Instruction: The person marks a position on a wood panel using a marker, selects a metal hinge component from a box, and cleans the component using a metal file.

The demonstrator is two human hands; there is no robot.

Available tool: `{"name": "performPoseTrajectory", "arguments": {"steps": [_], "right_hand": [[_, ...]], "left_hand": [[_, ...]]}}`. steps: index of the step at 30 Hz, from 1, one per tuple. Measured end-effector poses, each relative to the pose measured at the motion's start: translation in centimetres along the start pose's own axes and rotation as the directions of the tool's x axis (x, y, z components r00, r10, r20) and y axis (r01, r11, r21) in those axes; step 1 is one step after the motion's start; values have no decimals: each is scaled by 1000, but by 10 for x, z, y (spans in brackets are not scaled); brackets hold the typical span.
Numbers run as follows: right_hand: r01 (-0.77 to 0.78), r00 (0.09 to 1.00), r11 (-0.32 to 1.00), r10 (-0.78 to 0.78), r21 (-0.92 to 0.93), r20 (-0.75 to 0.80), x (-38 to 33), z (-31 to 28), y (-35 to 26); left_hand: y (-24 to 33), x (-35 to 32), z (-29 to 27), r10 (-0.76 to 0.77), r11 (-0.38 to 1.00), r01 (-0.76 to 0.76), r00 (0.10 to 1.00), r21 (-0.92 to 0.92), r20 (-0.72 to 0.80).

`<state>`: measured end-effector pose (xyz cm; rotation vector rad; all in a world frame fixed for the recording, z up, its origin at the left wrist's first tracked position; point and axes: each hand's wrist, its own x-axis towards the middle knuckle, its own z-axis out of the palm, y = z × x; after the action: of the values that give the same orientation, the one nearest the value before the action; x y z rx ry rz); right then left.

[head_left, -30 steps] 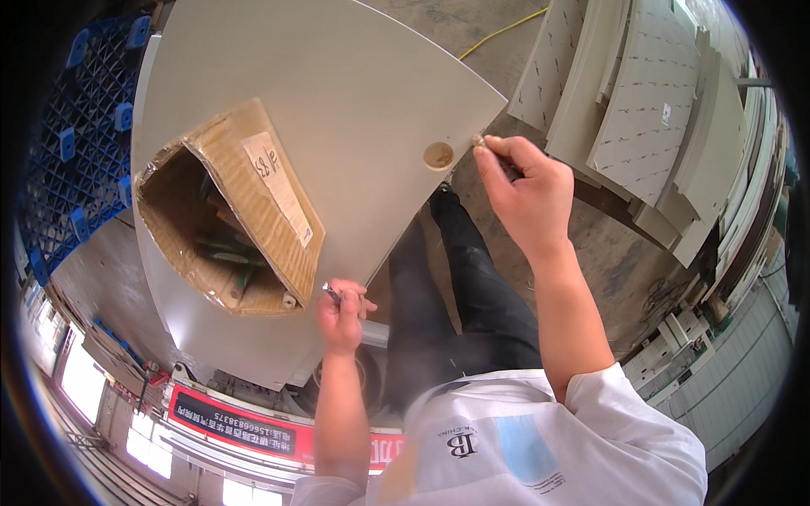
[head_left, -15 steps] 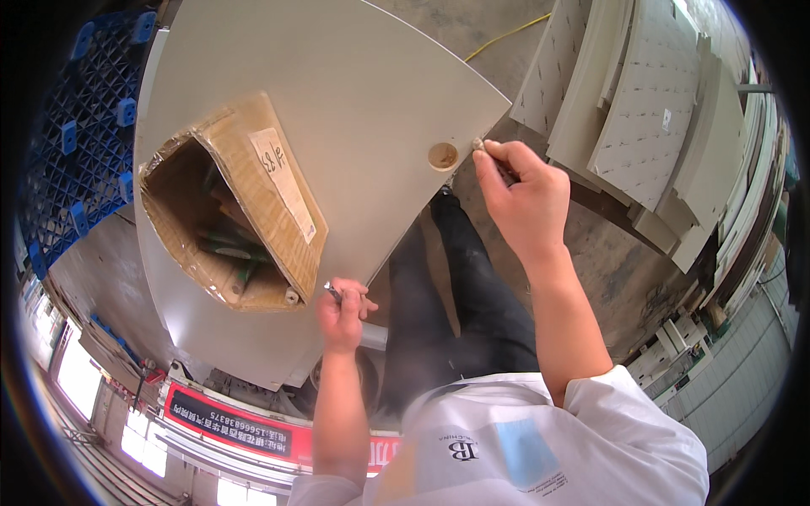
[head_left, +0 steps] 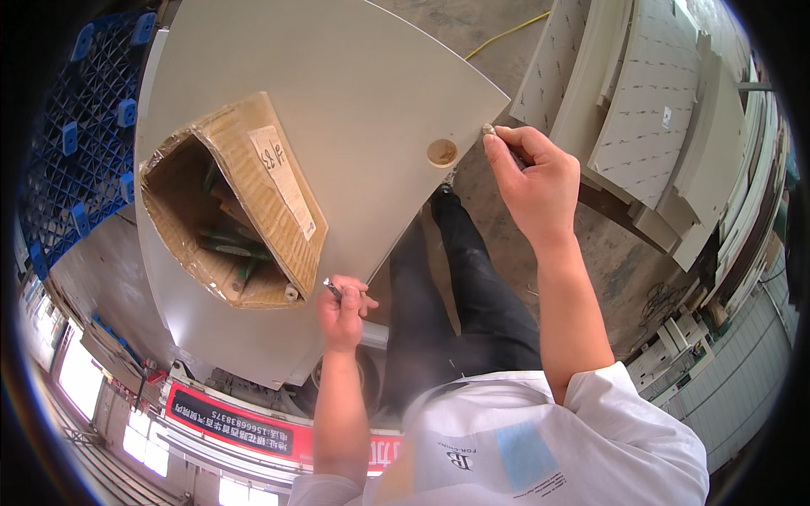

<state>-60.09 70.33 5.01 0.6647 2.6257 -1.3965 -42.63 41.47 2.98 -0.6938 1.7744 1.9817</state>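
Note:
A broad pale grey panel (head_left: 363,101) lies in front of me, with a round hole (head_left: 442,153) cut near its right corner. Just off the panel's right edge, my right hand (head_left: 540,185) pinches a small light-tipped piece (head_left: 488,129) between thumb and forefinger; its kind is unclear. My left hand (head_left: 344,312) is closed around a small shiny metal piece (head_left: 332,288), whose end sticks out beside the thumb. Close to that hand stands an open cardboard box (head_left: 295,211), with green items (head_left: 232,244) in its shadowed inside. A small round peg (head_left: 291,293) shows at its near corner.
Several large boards (head_left: 650,110) lean in a stack at the right. A blue plastic pallet (head_left: 76,143) stands at the far left. A yellow cord (head_left: 506,35) crosses the floor beyond the panel. A red banner (head_left: 228,426) hangs at the lower left.
My right hand has moved a little right and away from the panel's edge, still pinching the small piece. My left hand has barely moved.

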Motion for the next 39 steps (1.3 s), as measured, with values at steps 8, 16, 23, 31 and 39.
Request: {"name": "performPoseTrajectory", "arguments": {"steps": [8,16,23,31,39], "right_hand": [[-28,1000,1000,28,-5,13,2,0,-3],[-33,999,999,33,2,23,-2,1,-3],[-79,997,997,78,23,29,-7,4,-2],[-53,999,999,53,11,3,-6,3,-4],[-91,996,995,90,37,13,4,-2,-8]], "left_hand": [[-2,1,1,18,999,-18,1000,49,-6],[-3,0,0,36,998,-36,999,59,5],[-2,1,0,42,997,-42,999,70,11],[-2,0,0,31,997,-32,999,72,9],[0,1,2,19,998,-19,1000,62,8]]}}
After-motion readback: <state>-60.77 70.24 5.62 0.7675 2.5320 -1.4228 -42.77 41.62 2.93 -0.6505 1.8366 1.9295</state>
